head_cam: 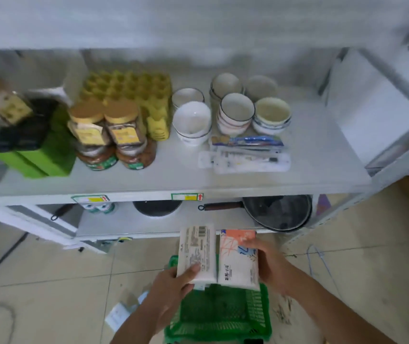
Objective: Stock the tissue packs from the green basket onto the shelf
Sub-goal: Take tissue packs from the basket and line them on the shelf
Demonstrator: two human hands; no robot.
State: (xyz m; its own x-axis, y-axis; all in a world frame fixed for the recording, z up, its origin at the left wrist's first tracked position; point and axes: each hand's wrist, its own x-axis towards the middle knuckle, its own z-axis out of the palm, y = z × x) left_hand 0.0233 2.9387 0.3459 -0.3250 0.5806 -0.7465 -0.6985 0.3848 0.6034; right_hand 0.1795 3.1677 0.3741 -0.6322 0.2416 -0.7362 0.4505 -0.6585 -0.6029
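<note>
basket (223, 316): green plastic, on tile floor, nearest to cam, centre-bottom; lattice walls; looks empty inside as far as visible, far end hidden by packs.
L hand (171, 291): just above basket's left rim; thumb on top of left pack's near end, fingers curled under it, gripping.
R hand (270, 264): right of basket; fingers wrapped over right pack's far-right corner, palm along its right edge, gripping.
left pack (196, 254): white tissue pack, barcode + small print side up, held over basket's far end; touching right pack side by side.
right pack (238, 259): white w/ orange & blue print at far end, held level w/ left pack.
floor (61, 269): beige tiles; paper scraps left of basket; black cable at far left; thin wire at right.
low shelf (124, 224): beyond packs; black pan (278, 212) w/ dark handle at right, another dark pan in middle, cans at left.
mid shelf (198, 175): white board, bare strip along near edge; 2 price tags on front lip.
pens (245, 155): clear packets of pens/utensils, right-centre, near side; can't tell which.
bowls (235, 112): stacks of white bowls behind packets.
jars (111, 135): gold-lid jars stacked on red-filled jars, left-centre.
trays (134, 95): yellow egg-type trays behind jars.
boxes (37, 155): green boxes far left, black packs on top; blurred.
</note>
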